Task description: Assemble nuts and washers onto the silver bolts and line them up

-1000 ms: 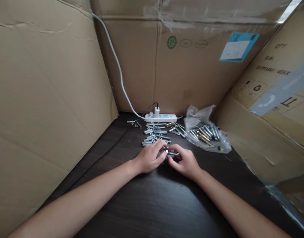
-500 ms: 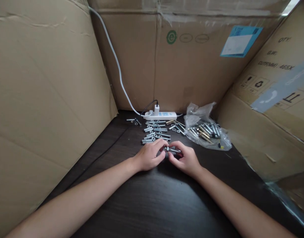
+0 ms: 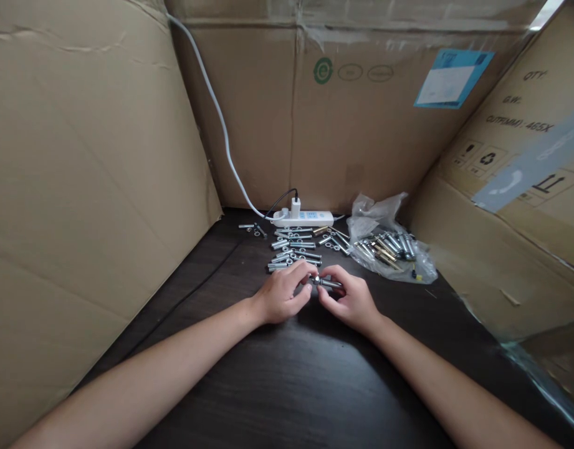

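Observation:
Between my two hands is a metal expansion bolt point(image 3: 331, 284), lying roughly level with its nut toward the left. My right hand point(image 3: 349, 299) grips it, thumb below and fingers above. The fingers of my left hand point(image 3: 287, 293) are curled in a pinch at the nut end; the exact contact is partly hidden. Just beyond my hands lie rows of loose bolts, sleeves and washers point(image 3: 303, 245). A second small group of bolts and rings point(image 3: 336, 242) sits to their right.
A clear plastic bag point(image 3: 420, 268) with several anchor bolts lies at the right. Behind the rows is a white power strip point(image 3: 315, 218) with a plug and cables. A few parts point(image 3: 261, 231) lie at the left. Cardboard boxes point(image 3: 249, 125) wall the dark table point(image 3: 287, 386).
Both hands stay in almost the same place around the bolt. My left fingers shift very slightly at the nut end.

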The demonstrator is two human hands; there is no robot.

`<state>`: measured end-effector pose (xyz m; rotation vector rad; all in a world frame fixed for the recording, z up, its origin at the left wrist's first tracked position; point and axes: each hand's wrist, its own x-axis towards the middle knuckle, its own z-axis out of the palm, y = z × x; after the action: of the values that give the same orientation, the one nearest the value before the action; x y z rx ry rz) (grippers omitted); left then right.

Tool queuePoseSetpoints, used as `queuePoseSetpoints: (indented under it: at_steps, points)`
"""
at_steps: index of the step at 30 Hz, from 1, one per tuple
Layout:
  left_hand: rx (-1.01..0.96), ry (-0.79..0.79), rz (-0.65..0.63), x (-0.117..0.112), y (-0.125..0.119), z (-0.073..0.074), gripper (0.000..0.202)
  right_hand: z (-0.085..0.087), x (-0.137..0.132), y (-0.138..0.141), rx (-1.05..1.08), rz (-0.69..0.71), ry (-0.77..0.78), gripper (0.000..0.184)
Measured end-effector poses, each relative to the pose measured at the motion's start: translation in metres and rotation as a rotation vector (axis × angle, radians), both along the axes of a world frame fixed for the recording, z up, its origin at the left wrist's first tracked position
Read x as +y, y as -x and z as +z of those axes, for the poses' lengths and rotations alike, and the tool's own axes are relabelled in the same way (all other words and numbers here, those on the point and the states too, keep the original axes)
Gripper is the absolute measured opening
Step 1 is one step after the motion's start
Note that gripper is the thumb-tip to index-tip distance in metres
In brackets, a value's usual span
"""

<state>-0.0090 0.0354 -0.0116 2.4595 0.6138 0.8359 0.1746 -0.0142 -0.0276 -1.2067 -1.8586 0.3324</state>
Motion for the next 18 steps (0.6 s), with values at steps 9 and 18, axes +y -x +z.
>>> queuePoseSetpoints:
  at_steps: [9, 18]
  points:
    - [0.054, -0.005, 0.086, 0.0011, -0.0015, -0.0008, 0.012, -0.001, -0.0003, -0.0001, -0.008, -0.019, 0.009, 0.015]
    - [0.008, -0.051, 0.015, -0.0016, -0.0014, 0.0009, 0.021, -0.003, -0.0005, -0.0007, -0.033, -0.053, 0.05, 0.016]
